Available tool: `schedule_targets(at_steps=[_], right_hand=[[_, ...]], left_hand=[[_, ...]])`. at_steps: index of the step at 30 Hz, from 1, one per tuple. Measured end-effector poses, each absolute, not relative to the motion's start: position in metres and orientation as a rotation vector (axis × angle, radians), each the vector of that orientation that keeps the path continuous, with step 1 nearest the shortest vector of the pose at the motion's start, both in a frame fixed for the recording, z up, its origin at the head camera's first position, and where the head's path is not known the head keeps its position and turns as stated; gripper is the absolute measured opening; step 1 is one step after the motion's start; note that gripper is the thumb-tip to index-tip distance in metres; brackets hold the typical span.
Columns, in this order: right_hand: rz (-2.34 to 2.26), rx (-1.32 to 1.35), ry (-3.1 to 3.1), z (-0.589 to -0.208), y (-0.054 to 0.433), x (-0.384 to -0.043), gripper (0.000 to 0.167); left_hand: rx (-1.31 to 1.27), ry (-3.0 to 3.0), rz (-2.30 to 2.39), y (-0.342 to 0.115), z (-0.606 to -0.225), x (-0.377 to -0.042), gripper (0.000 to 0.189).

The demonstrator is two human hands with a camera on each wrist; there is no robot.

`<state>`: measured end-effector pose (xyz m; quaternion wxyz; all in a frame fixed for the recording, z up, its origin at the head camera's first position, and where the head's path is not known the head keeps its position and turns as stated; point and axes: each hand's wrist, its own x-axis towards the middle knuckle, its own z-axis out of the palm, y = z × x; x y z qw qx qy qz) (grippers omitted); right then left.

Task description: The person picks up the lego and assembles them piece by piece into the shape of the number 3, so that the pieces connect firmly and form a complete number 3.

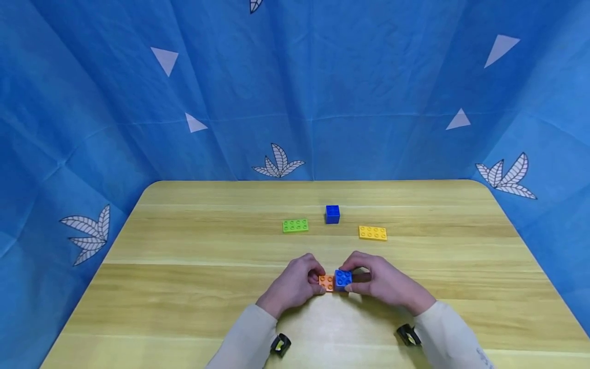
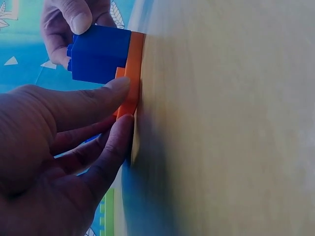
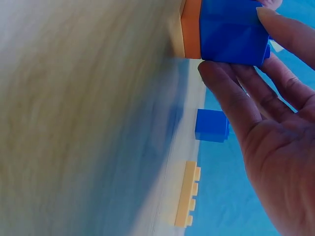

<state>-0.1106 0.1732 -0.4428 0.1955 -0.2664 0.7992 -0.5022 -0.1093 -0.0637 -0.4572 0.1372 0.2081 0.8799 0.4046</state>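
Observation:
On the table in front of me lies a flat orange brick (image 1: 326,283), studs up. My left hand (image 1: 297,283) pinches its left end between thumb and fingers. A blue square brick (image 1: 343,280) stands on the orange brick's right end, as both wrist views show. My right hand (image 1: 380,281) holds this blue brick (image 3: 234,34) between thumb and fingers. In the left wrist view, the orange brick (image 2: 132,73) lies along the tabletop beneath the blue one. Whether the studs are fully pressed together I cannot tell.
Farther back on the table are a second blue brick (image 1: 332,214), a flat green brick (image 1: 295,226) to its left and a flat yellow brick (image 1: 373,233) to its right. A blue patterned curtain (image 1: 313,102) hangs behind the wooden table (image 1: 184,307).

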Motion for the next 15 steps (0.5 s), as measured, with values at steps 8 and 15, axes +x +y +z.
schedule_targets(at_steps=[8, 15], right_hand=[[-1.401, -0.658, 2.218, -0.441, 0.176, -0.111, 0.021], [-1.422, -0.665, 2.19, -0.438, 0.174, -0.111, 0.023]], left_hand=[[0.623, 2.467, 1.16, -0.066, -0.452, -0.117, 0.024], [0.617, 2.389, 1.27, -0.082, -0.447, -0.129, 0.021]])
